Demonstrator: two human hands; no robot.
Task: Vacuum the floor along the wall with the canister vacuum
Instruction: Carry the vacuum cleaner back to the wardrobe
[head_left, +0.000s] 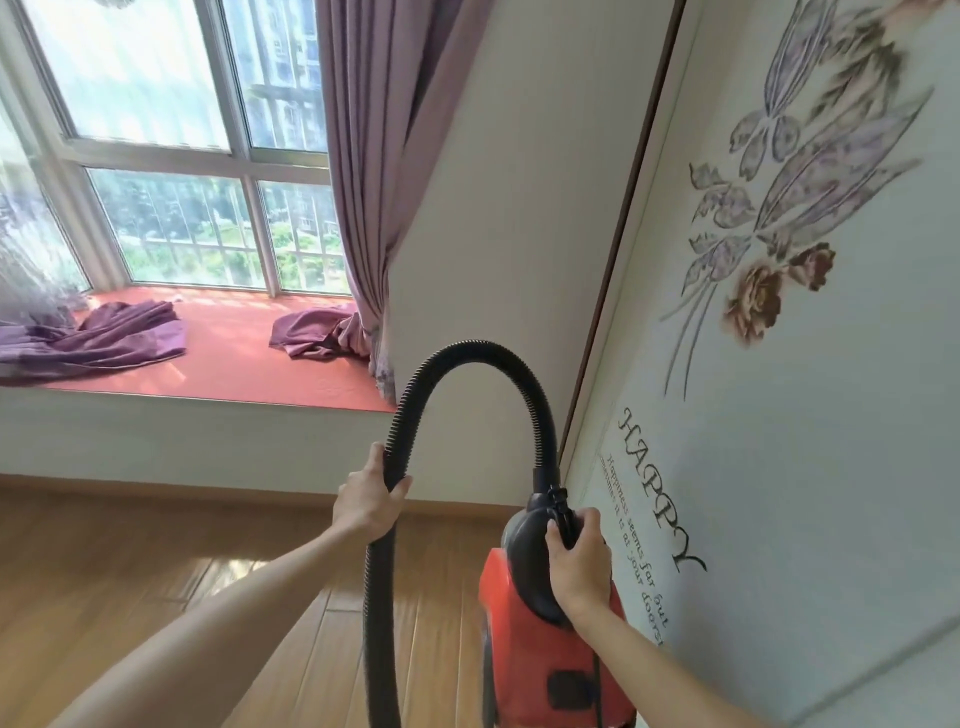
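A red canister vacuum (524, 649) with a dark front cap hangs in the air at lower centre-right, close to the decorated panel. My right hand (579, 561) grips the black handle on its top. A black ribbed hose (457, 353) arches up from the canister's front and comes down on the left. My left hand (371, 499) is wrapped around that hose, which then runs down past the frame's bottom edge. The hose's nozzle end is out of view.
A wooden plank floor (156, 582) stretches left and ahead to a white wall under a bay window seat (234, 358) with red padding and purple cloth. A purple curtain (363, 156) hangs by the corner. A white panel with flowers and "HAPPY" lettering (779, 415) fills the right.
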